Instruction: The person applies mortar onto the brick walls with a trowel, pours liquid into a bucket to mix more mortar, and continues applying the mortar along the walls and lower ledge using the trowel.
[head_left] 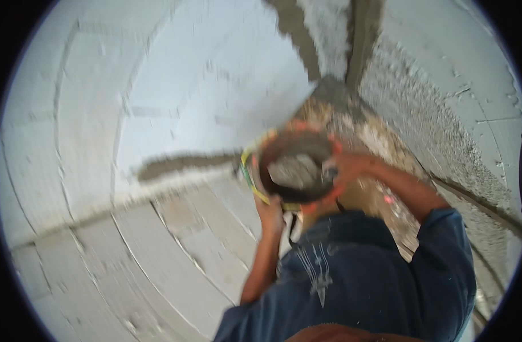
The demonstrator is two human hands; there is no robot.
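Note:
An orange-rimmed bucket [298, 200], dark inside, is in front of my body. A grey mass that looks like mortar [295, 172] lies in it. My left hand [269, 206] grips the near left side of the rim. At the right side, my right hand [347, 166] is closed over the rim area, around a small dark part that looks like a trowel handle [329, 171]; blur hides the exact grip. A yellow and green band [248, 171] curves along the bucket's left side.
Pale block walls [187, 85] rise at the left and far side, with a smear of mortar [187, 165] low down. A rough plastered wall [443, 108] stands at right. Dark mortar strips [360, 43] mark the corner. Brown, littered ground [380, 199] lies below the bucket.

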